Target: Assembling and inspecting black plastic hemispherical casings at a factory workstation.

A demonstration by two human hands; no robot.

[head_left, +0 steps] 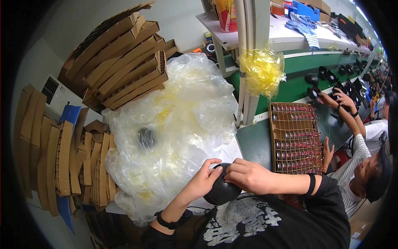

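Close to my body I hold a black rounded plastic housing (223, 191), smooth and roughly dome-shaped. My left hand (202, 179) grips its left side, with the thumb against its upper surface. My right hand (244, 175) has its fingers bunched at the top right of the same housing. What those fingertips pinch is hidden. Just beyond my hands lies a large heap of clear, yellow-tinted plastic bags (178, 120). A dark rounded piece (146, 138) shows through the plastic.
Stacked cardboard divider trays (124, 62) stand at the far left, with more cardboard (64, 157) nearer. A partitioned carton (295, 139) holds several parts with red wires. A yellow plastic bundle (263, 72) hangs on the post. Co-workers' hands (346, 101) handle black parts at the right.
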